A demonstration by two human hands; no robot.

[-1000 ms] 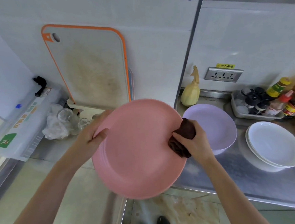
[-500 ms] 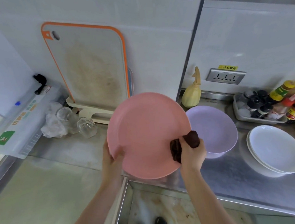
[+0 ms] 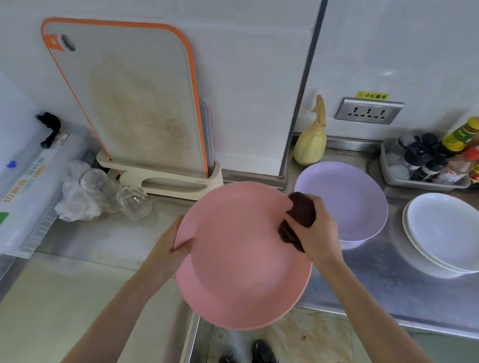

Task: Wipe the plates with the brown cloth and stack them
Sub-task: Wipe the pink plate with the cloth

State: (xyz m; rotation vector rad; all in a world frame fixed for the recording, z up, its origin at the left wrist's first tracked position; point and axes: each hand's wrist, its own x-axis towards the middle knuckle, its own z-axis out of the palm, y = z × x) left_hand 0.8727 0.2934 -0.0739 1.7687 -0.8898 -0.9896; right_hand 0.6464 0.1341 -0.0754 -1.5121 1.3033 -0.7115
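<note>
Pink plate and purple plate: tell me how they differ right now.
The pink plate is held in the air, tilted, by the left hand; the purple plate rests on the steel counter. The pink plate has the brown cloth pressed to its right rim by the right hand; nothing is wiping the purple plate. The pink plate looks larger, though it is nearer the camera. Both are round, plain and empty.

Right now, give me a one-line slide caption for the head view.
Left hand steadies the pink plate while right hand rubs its rim with the brown cloth.

pink plate (image 3: 239, 261), brown cloth (image 3: 298, 219), purple plate (image 3: 348, 201)
</note>
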